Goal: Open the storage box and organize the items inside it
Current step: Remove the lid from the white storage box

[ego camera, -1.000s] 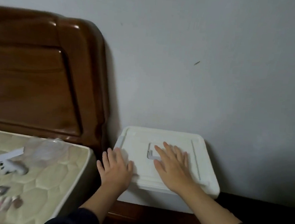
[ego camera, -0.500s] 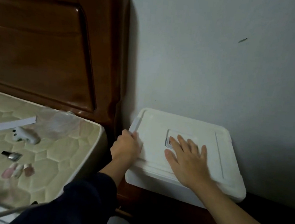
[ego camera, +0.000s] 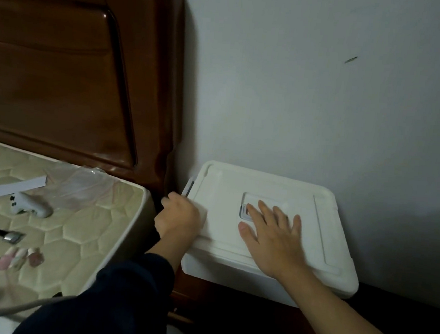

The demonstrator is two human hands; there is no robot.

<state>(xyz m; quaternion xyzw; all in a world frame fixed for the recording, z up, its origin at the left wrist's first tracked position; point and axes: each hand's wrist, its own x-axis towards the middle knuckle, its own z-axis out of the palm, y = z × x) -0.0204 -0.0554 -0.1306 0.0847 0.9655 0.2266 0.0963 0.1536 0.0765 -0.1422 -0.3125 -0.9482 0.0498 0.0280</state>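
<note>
Box point(ego camera: 265, 249), white and lid still on, sits on a dark wooden surface point(ego camera: 190, 300) against the wall point(ego camera: 298, 94), just beside the bed point(ego camera: 63, 233). Left hand point(ego camera: 179, 217) curls round the side latch point(ego camera: 189, 186); right hand point(ego camera: 273, 239) lies flat on the lid. Best to free that latch outward while pressing down, then do the far side.

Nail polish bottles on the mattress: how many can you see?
4. One dark-capped silvery bottle lies alone; three pinkish bottles lie side by side just nearer the camera. More may be hidden beyond the picture's edge.
</note>
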